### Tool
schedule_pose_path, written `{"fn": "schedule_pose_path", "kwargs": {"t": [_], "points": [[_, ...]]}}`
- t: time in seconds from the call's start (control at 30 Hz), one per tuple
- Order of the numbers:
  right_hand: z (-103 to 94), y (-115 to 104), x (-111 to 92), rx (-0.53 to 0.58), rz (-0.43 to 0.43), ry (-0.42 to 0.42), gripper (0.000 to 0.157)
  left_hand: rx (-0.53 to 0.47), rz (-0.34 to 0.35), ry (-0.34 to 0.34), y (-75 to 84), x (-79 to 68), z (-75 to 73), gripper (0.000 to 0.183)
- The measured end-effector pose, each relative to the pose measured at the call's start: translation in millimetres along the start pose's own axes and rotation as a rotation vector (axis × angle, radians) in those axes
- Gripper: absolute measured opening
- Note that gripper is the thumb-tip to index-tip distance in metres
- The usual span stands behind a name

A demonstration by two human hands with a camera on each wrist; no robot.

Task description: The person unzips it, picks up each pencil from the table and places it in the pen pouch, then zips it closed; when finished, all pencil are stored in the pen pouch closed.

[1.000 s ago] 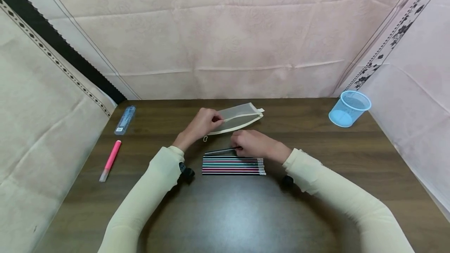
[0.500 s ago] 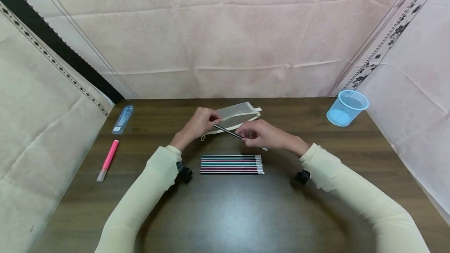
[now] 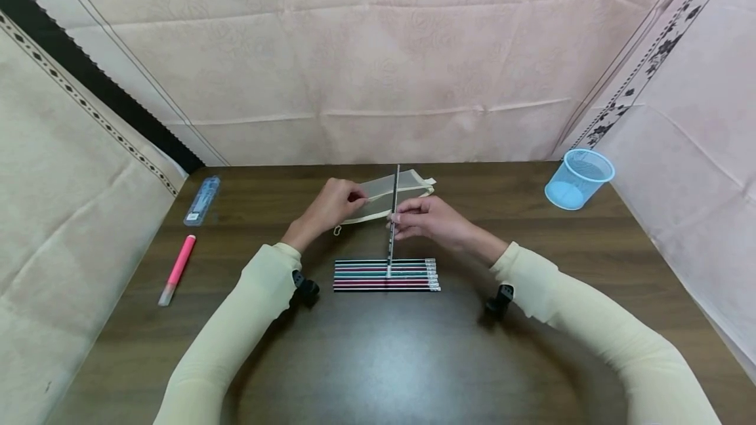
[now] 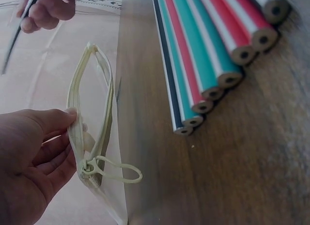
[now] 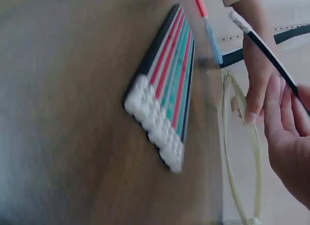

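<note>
My left hand [image 3: 333, 205] pinches the edge of a pale mesh zip pouch [image 3: 413, 182] between thumb and fingers. In the left wrist view the pouch's mouth gapes, with a cord loop [image 4: 123, 172] hanging from the zip end. My right hand [image 3: 430, 218] holds a black-and-white striped pencil [image 5: 271, 59] in its fingertips, steeply tilted in front of the pouch. The pencil's white-tipped end points toward my body. Below both hands lies a neat row of striped pencils [image 3: 366, 275], black, red and green, with white-tipped ends to the right.
A pink-capped marker [image 3: 178, 269] and a blue translucent case [image 3: 202, 201] lie at the left of the wooden table [image 3: 378, 359]. At the back right stands a blue plastic cup [image 3: 577, 182]. Pale cloth [image 3: 378, 71] rises behind the table edge.
My right hand has lifted the black pencil from beside the row and turned it from lying crosswise to steeply upright near the pouch. The left hand keeps its hold on the pouch.
</note>
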State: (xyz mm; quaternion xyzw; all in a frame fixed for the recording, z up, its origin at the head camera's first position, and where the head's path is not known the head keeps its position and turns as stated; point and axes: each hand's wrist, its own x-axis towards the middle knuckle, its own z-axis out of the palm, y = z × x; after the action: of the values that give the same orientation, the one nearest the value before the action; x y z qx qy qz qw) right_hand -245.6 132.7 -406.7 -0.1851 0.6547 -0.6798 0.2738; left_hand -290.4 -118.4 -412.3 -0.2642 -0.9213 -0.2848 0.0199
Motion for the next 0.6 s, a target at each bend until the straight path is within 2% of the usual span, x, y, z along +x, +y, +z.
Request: {"fn": "schedule_pose_path", "kwargs": {"t": [0.1,0.33,0.43,0.6], "points": [[2.1,3,2,0.186,0.062,0.027,0.029,0.01,0.001,0.0,-0.6,0.8,-0.1,0.016],[4.5,10,6,0.555,0.194,0.099,0.02,0.02,0.015,0.013,1.3,2.4,0.4,0.016],[4.7,13,7,0.639,0.246,0.121,0.025,0.022,0.015,0.022,2.9,3.2,1.1,0.015],[2.7,17,14,0.678,0.308,0.155,0.027,0.003,0.003,0.026,4.2,2.6,2.2,0.014]]}}
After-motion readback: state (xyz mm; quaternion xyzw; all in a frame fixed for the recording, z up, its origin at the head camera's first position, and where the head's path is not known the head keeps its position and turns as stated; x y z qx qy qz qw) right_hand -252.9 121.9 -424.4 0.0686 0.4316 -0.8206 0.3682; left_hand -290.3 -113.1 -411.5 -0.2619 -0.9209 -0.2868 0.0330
